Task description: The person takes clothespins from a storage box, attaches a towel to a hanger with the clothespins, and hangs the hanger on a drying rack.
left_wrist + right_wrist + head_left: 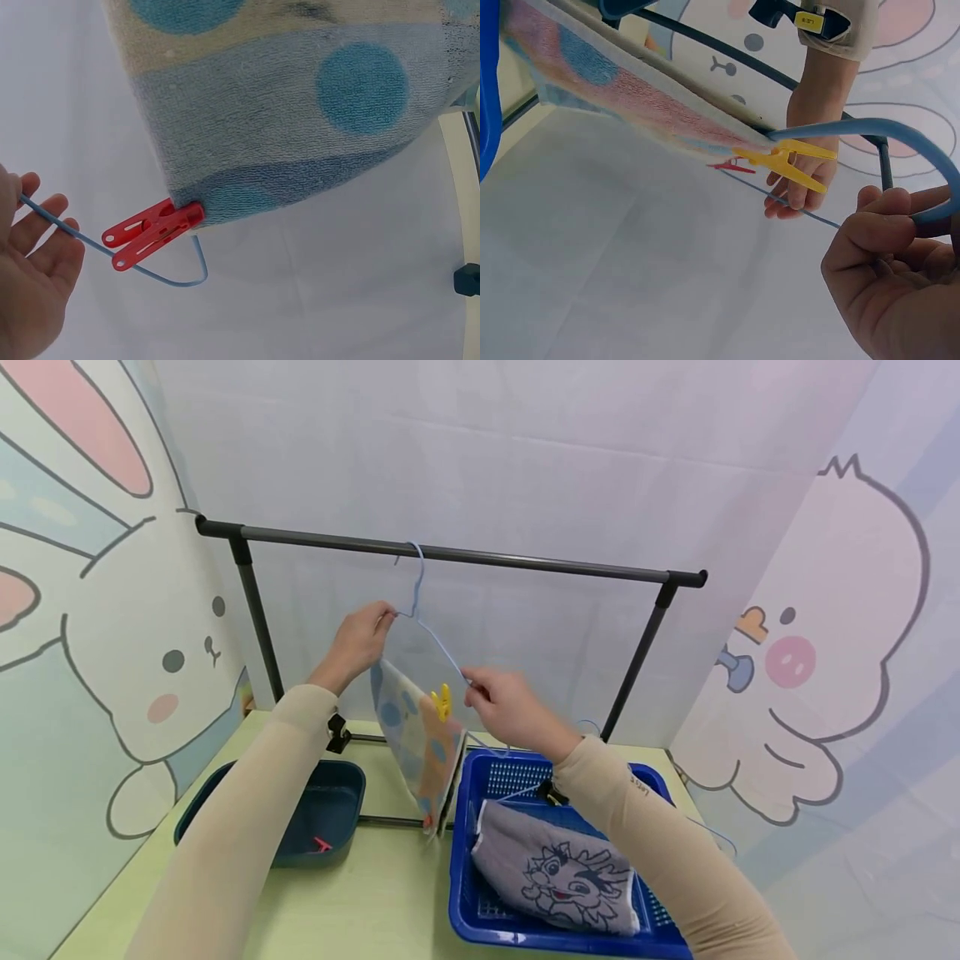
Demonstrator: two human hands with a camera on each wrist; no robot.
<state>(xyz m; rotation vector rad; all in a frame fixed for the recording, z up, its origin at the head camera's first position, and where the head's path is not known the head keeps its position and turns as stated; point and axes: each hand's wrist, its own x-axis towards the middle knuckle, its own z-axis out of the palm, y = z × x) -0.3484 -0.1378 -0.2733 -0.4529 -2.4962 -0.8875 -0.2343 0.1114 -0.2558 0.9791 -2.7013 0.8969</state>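
Note:
A light blue wire hanger point(442, 643) has its hook over the black rail point(525, 560). My left hand point(358, 642) pinches the hanger wire just below the hook's neck, while my right hand point(513, 706) grips its sloping right arm. From the hanger hangs a small towel point(416, 727) with pastel patches and blue dots. A yellow clothespin point(442, 702) bites one top corner beside my right hand. In the left wrist view a red clothespin point(154, 232) clamps the other corner, close to my left fingers point(49, 236).
A blue basket point(459, 893) stands at right on the pale green table point(375, 910), holding a grey towel point(555, 877) with a cartoon print and more hangers. At left, a dark teal tub point(318, 802) contains a red clothespin point(322, 844). The rack's posts rise on both sides.

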